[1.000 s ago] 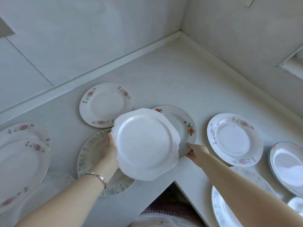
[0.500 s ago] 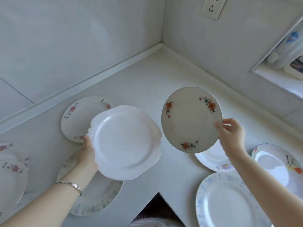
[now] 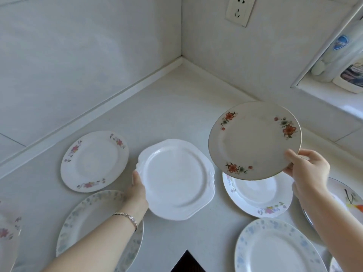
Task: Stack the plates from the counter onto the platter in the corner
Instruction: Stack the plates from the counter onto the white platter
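Observation:
My left hand (image 3: 137, 190) grips the left rim of a plain white scalloped platter (image 3: 176, 179), held low over the counter near its inner corner. My right hand (image 3: 306, 169) pinches the lower right rim of a cream plate with orange flowers (image 3: 254, 140), lifted and tilted above the counter to the right of the platter. Under that plate lies a white plate with pastel flowers (image 3: 257, 195).
More plates lie on the white counter (image 3: 172, 107): a pink-flowered one (image 3: 94, 160) at left, a pale-patterned one (image 3: 88, 218) under my left forearm, a blue-flowered one (image 3: 275, 246) at bottom right, another (image 3: 351, 199) at far right. Walls meet at the corner; a socket (image 3: 239, 10) and bottles (image 3: 341, 52) sit on the right.
My right hand has lifted the orange-flowered plate off the counter and carried it up and right. The platter in my left hand has moved forward and lower, toward the corner.

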`<state>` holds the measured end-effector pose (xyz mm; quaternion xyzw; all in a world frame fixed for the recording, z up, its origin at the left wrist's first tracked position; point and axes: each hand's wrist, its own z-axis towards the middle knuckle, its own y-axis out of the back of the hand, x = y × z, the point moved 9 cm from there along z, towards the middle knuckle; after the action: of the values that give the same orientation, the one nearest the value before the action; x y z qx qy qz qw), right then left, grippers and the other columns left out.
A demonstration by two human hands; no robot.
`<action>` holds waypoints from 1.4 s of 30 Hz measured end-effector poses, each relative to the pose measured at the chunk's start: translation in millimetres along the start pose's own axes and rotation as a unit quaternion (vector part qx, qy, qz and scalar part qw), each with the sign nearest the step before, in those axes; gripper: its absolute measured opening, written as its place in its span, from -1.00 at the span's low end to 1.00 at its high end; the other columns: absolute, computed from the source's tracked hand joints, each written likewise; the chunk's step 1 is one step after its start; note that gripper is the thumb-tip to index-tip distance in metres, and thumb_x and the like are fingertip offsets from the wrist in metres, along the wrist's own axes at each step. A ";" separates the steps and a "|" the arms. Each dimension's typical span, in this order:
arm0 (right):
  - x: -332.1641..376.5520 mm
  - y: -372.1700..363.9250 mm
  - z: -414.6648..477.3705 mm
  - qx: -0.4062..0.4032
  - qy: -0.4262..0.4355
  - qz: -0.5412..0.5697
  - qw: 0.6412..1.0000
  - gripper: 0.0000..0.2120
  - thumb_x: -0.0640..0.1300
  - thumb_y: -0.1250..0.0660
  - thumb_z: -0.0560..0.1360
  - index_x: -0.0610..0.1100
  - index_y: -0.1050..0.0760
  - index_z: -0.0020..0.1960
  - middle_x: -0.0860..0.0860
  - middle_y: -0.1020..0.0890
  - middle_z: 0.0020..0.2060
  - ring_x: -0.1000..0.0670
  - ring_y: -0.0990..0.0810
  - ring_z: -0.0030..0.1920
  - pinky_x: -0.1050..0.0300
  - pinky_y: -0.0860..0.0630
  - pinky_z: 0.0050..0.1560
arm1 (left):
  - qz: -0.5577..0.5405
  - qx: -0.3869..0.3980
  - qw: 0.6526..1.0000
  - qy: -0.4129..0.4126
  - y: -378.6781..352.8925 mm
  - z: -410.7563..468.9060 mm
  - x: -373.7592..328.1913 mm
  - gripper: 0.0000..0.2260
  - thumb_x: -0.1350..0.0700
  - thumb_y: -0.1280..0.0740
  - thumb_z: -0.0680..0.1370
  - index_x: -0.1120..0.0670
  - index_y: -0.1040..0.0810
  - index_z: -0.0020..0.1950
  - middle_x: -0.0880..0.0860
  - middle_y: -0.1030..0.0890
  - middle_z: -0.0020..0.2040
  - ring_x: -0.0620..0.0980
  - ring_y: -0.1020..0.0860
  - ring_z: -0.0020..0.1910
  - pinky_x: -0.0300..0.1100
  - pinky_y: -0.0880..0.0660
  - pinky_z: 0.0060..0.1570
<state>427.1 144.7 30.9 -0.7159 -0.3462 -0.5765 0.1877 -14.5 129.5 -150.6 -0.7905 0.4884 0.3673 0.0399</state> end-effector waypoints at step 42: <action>-181.9 -129.4 -56.3 0.178 -0.257 -0.032 0.949 -0.84 -0.33 -0.29 0.49 -0.18 -0.41 -0.24 -0.12 -0.53 -0.32 -0.06 -0.51 -0.31 0.07 -0.54 -0.19 | 0.412 0.129 0.888 -0.159 -41.0 3.8 -47.2 -0.52 0.01 -0.14 0.61 0.27 -0.21 0.44 0.23 -0.48 0.28 0.17 -0.56 0.01 -0.16 -0.44 -0.20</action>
<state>278.4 145.6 -144.9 -0.7833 -0.5025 -0.3078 0.1981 4.4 187.4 -136.2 -0.4377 0.8002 0.4050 0.0637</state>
